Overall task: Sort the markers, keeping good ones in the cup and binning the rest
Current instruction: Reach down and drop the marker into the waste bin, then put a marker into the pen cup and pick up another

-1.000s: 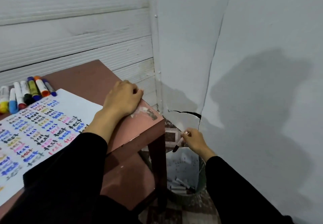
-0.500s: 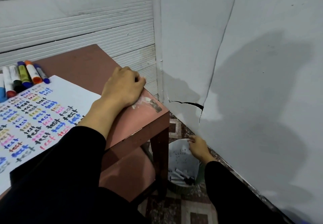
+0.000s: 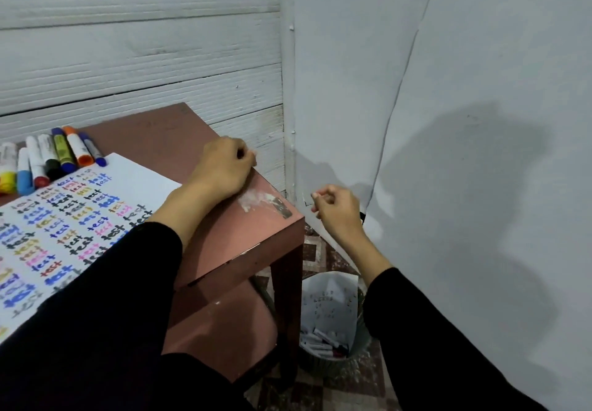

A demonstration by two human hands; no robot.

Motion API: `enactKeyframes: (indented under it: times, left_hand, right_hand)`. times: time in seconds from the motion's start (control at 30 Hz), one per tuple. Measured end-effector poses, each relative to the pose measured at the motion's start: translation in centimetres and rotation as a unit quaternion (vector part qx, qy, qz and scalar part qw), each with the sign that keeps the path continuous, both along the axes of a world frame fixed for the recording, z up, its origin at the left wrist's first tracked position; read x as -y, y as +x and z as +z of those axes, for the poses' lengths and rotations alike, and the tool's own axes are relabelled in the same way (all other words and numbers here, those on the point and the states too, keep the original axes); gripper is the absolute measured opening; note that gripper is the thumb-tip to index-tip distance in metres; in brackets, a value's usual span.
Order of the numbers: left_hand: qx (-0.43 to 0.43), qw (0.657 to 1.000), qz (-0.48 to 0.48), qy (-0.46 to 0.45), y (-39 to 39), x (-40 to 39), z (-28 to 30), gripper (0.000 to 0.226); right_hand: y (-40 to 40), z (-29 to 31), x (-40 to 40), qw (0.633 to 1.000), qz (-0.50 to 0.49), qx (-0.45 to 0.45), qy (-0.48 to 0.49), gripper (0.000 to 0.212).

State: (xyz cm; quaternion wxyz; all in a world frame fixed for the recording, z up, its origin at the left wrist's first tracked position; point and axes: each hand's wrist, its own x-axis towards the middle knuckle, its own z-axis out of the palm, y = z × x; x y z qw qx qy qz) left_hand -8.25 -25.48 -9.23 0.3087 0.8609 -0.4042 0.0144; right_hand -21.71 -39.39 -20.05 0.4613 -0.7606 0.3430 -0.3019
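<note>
Left hand [image 3: 221, 167] curled on brown table [image 3: 166, 135], right hand [image 3: 336, 208] curled, empty, by grey wall [image 3: 480, 90].

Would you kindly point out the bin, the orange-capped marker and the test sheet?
bin [image 3: 360, 345], head view, on its right wall.
orange-capped marker [image 3: 77, 147], head view, on its white barrel.
test sheet [image 3: 141, 176], head view, on its bare corner.
</note>
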Motion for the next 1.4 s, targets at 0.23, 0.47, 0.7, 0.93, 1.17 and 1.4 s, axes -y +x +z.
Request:
enactKeyframes:
  times: [0.23,0.47,0.7,0.93,1.17,1.4]
  left_hand:
    - [-0.062,0.997,0.040,-0.002,4.5,-6.7,6.4,0.011]
    - [0.010,0.985,0.141,0.094,8.6,-20.3,6.6,0.017]
    - [0.091,0.961,0.142,0.219,9.6,-30.9,2.5,0.096]
    - [0.145,0.945,0.140,0.256,9.9,-31.5,0.1,0.088]
    - [0.167,0.941,0.110,0.273,10.1,-29.7,0.3,0.087]
    - [0.191,0.969,0.128,0.086,9.9,-28.4,0.4,0.078]
  right_hand:
    - [8.3,11.6,-4.0,0.986,0.143,0.025,-0.084,0.021]
    - [15.1,14.3,-13.2,0.930,0.283,-0.067,-0.225,0.021]
    - [19.8,14.4,-19.8,0.912,0.312,-0.130,-0.233,0.017]
    - [21.8,14.2,-21.1,0.902,0.253,-0.237,-0.258,0.021]
    - [21.1,14.2,-18.6,0.936,0.141,-0.159,-0.280,0.008]
    - [18.7,14.7,-17.3,0.865,0.330,-0.029,-0.376,0.015]
